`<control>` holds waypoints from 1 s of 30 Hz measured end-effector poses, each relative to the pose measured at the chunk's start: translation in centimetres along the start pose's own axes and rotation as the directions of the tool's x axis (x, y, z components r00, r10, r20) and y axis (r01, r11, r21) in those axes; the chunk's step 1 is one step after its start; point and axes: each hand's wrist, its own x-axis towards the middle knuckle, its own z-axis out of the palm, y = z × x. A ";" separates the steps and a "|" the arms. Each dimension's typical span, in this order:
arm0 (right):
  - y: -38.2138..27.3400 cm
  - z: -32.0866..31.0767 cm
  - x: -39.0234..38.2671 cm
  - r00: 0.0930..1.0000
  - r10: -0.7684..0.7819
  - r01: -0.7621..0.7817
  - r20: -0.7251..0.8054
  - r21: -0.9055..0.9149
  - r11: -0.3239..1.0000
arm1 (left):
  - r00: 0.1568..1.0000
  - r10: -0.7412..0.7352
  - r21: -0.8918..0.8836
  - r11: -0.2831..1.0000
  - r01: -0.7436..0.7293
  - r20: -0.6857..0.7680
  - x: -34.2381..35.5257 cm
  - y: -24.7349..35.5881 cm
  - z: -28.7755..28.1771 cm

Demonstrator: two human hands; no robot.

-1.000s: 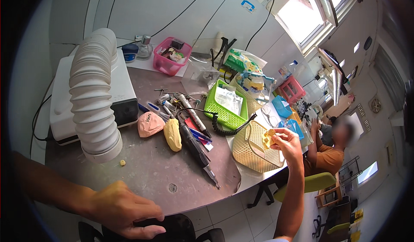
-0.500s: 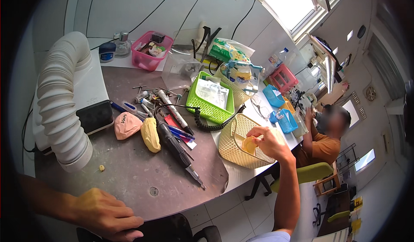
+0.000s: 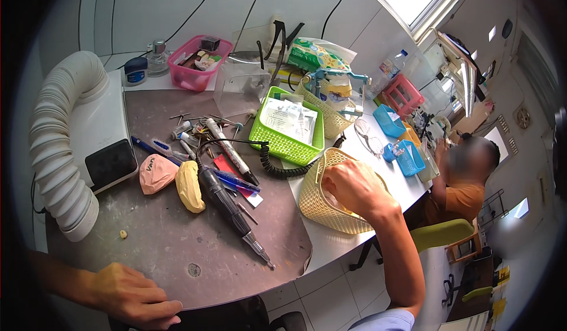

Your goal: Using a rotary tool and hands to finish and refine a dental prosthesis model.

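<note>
Left fingers loose; right fingers in cream basket, grip unclear; green basket alongside

The right hand reaches into a cream basket, left of which are a handpiece and the left hand.

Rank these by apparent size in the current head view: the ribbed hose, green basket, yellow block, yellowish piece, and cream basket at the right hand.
1. Ribbed hose
2. Cream basket and green basket: too close to rank; the right hand covers part of the cream one
3. Yellow block
4. Yellowish piece
</note>
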 end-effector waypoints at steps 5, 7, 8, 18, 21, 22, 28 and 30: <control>0.0 0.7 1.5 0.997 -0.078 0.078 0.013 0.001 0.997 | 0.998 0.007 0.102 0.995 0.001 -0.069 -1.2 0.2 1.2; -0.6 -0.9 -0.4 0.991 0.009 0.009 -0.136 0.129 0.992 | 0.998 -0.020 0.096 0.995 0.025 -0.060 -0.9 0.7 0.3; -1.8 -2.8 -1.2 0.976 0.043 -0.005 -0.212 0.178 0.984 | 0.997 -0.014 0.104 0.994 0.022 -0.073 -0.9 1.2 0.1; -17.0 -0.8 -4.7 0.778 0.338 0.404 -0.529 0.834 0.375 | 0.806 -0.577 -0.701 0.628 0.338 -0.129 -1.6 1.0 -0.7; -23.3 1.5 -4.1 0.857 0.263 0.367 -0.443 0.883 0.293 | 0.716 -0.690 -0.829 0.459 0.320 -0.106 -2.6 1.0 -0.8; -24.5 2.0 -3.9 0.851 0.255 0.378 -0.459 0.873 0.309 | 0.690 -0.722 -0.862 0.381 0.335 -0.051 -3.0 1.1 -1.0; -27.3 3.1 -2.9 0.835 0.284 0.365 -0.471 0.861 0.355 | 0.681 -0.731 -0.991 0.115 0.067 -0.039 -3.0 -0.1 0.7; -27.2 3.4 -3.1 0.836 0.281 0.351 -0.472 0.852 0.387 | 0.676 -0.736 -0.993 0.101 0.055 -0.037 -2.9 -0.1 0.8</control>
